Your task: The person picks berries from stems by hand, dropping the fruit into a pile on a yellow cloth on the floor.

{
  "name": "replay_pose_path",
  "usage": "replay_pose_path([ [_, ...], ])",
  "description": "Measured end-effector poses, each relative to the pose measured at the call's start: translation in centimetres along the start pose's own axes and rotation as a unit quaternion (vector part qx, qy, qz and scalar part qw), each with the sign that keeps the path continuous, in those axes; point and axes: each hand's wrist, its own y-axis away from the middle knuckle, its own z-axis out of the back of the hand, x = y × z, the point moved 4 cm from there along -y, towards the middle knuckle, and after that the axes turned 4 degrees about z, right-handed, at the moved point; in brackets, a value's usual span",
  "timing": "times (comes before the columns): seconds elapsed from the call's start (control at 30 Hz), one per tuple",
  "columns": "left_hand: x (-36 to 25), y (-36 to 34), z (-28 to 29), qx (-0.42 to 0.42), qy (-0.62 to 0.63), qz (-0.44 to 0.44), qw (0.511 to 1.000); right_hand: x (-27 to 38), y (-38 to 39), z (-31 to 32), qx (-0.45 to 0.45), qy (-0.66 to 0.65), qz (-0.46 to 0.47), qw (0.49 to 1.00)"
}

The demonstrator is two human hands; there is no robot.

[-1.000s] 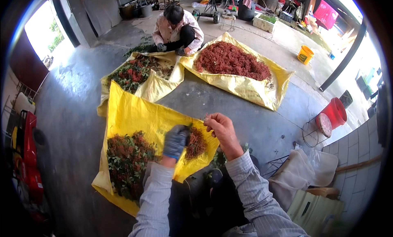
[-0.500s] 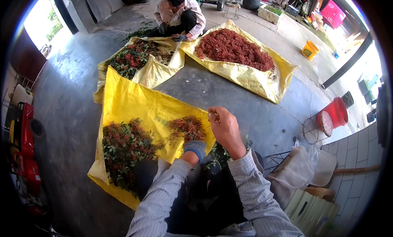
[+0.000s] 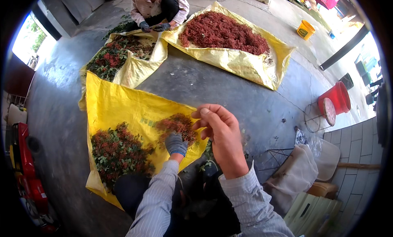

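My left hand [image 3: 176, 144], in a grey knitted glove, reaches into a heap of red berry sprigs [image 3: 180, 125] on a yellow woven sheet [image 3: 135, 102]. Its fingertips are lost among the berries, so their grip does not show. My bare right hand [image 3: 221, 130] is raised at the sheet's right corner. Its thumb lies against the bent index finger and the other fingers curl in; what they may pinch, I cannot make out. Left of the sprigs, leafy branches with red berries [image 3: 118, 155] lie on the same sheet.
Across the grey floor, a gloved person [image 3: 157, 9] squats by a sheet of leafy berry branches [image 3: 110, 56]. Beside it a pale yellow sheet [image 3: 229, 58] bears a large red berry heap [image 3: 225, 32]. On the right stand a red bucket [image 3: 337, 97] and a yellow bucket [image 3: 306, 30].
The whole view has shifted. My gloved left hand has moved left and up into the berry sprigs. My right hand now looks larger and nearer. The other person's hands have come closer together.
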Motion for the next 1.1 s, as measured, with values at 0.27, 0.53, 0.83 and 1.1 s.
replay_pose_path([
  [0.27,6.8,-4.2,-9.6,0.018,0.103,0.087,0.991,-0.3,-1.2,-2.1,0.031,-0.056,-0.046,0.997],
  [0.53,11.3,-2.1,-5.0,-0.025,0.407,0.268,0.873,-0.8,-1.8,-0.9,0.038,-0.053,-0.031,0.997],
  [0.83,11.7,0.4,6.5,0.025,0.773,0.253,0.581,-2.4,-1.2,-1.7,0.088,0.08,0.022,0.993],
  [1.1,9.6,4.6,24.9,0.018,0.829,0.059,0.556,-4.3,1.0,-5.1,0.114,0.368,0.205,0.9],
])
